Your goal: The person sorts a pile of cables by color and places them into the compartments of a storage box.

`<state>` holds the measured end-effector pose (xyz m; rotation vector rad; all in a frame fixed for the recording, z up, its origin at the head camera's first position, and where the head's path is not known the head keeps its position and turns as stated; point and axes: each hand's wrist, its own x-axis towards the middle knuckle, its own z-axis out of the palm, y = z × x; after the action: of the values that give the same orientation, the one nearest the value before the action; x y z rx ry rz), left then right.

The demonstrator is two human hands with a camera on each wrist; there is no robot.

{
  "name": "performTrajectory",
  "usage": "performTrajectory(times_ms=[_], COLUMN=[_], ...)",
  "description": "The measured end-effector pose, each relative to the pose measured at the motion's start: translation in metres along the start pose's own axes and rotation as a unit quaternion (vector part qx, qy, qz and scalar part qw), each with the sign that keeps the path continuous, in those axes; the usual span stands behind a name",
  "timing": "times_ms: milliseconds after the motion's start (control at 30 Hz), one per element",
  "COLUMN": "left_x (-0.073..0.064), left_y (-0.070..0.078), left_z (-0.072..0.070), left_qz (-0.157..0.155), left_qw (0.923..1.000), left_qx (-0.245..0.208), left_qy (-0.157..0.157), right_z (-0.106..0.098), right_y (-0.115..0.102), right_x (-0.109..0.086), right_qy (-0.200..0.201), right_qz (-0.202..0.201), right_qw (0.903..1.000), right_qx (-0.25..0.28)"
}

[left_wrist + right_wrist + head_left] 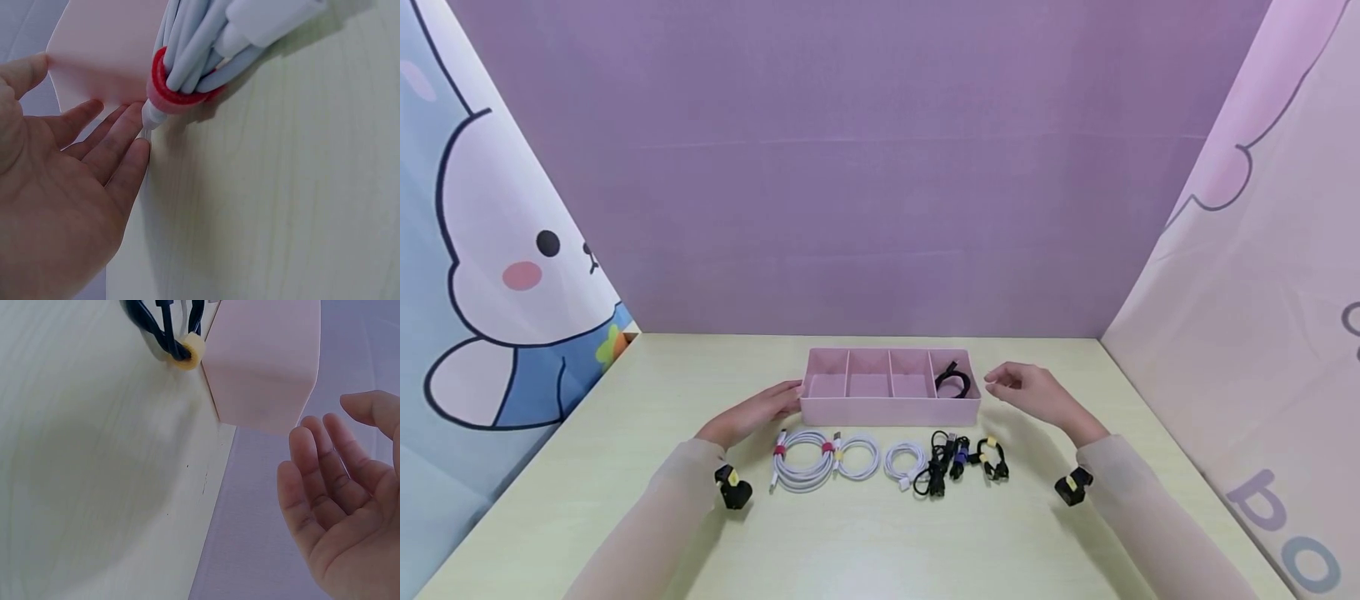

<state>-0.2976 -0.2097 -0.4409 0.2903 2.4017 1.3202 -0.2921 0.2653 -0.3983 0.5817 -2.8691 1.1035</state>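
Note:
A pink box (891, 412) with several compartments stands on the table, and a coiled black cable (952, 367) lies in its rightmost one. My left hand (762, 412) touches the box's left end with fingers extended; in the left wrist view, its thumb and fingertips meet the pink wall. Off the right end, my right hand (1030, 390) is held slightly apart from the box, fingers loosely bent around nothing. Closest in front of the left hand is a large white cable coil (805, 481) with red ties. A black cable with yellow ties (1001, 469) lies before the right hand.
Between those two cables, in a row before the box, lie a white coil with a yellow tie (861, 476), a smaller white coil (891, 462), a black cable bundle (937, 472) and one with a purple tie (961, 457). Fabric walls (880, 208) surround the table.

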Motion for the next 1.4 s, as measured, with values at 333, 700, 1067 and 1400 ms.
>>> performTrajectory(times_ms=[333, 700, 1067, 1400], left_x=[-0.001, -0.001, -0.001, 0.002], left_y=[0.002, 0.002, 0.002, 0.001], left_z=[0.000, 0.000, 0.000, 0.000], left_qz=[0.001, 0.003, -0.001, 0.006], left_qw=[1.0000, 1.0000, 1.0000, 1.0000], left_qx=[-0.005, 0.002, 0.002, 0.001], left_qy=[-0.003, -0.007, -0.005, -0.007], right_z=[0.004, 0.007, 0.009, 0.013], right_y=[0.002, 0.007, 0.010, 0.019], right_x=[-0.006, -0.011, -0.021, -0.027], right_qy=[-0.028, -0.053, -0.088, -0.126], right_qz=[0.013, 0.024, 0.015, 0.030], right_qw=[0.9992, 0.9978, 0.9958, 0.9913], right_qx=[0.023, 0.031, 0.018, 0.026])
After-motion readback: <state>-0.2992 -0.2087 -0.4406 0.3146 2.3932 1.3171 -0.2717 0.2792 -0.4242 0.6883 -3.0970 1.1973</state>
